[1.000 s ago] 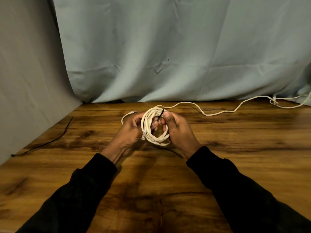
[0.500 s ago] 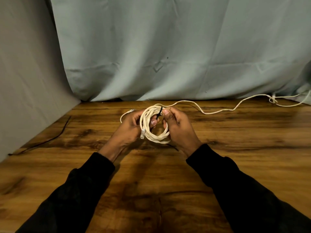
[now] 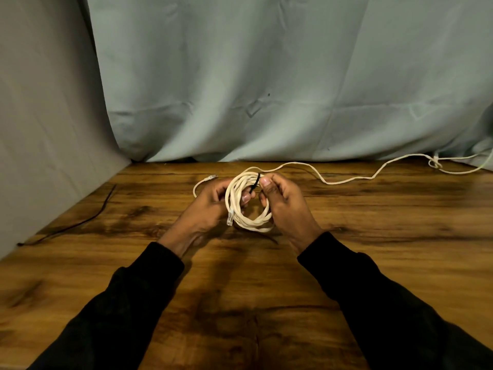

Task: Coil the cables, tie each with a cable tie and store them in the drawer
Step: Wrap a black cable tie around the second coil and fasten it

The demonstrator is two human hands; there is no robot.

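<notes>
A coiled white cable [image 3: 249, 222] is held upright just above the wooden table [image 3: 373, 249], between both hands. My left hand [image 3: 208, 206] grips the coil's left side, its fingers reaching through the loop. My right hand [image 3: 282, 201] holds the right side and pinches a thin black cable tie [image 3: 254, 184] that crosses the top of the coil. A clear plug [image 3: 230, 218] hangs at the coil's left, and another plug end [image 3: 210, 178] lies behind my left hand.
A second white cable [image 3: 346, 180] trails loose across the back of the table to a knot [image 3: 434, 163] at the far right. A thin black tie [image 3: 88, 220] lies at the left by the grey wall. A pale curtain hangs behind.
Both hands with the coil have shifted slightly away from me toward the curtain. The grip on coil and tie looks the same.
</notes>
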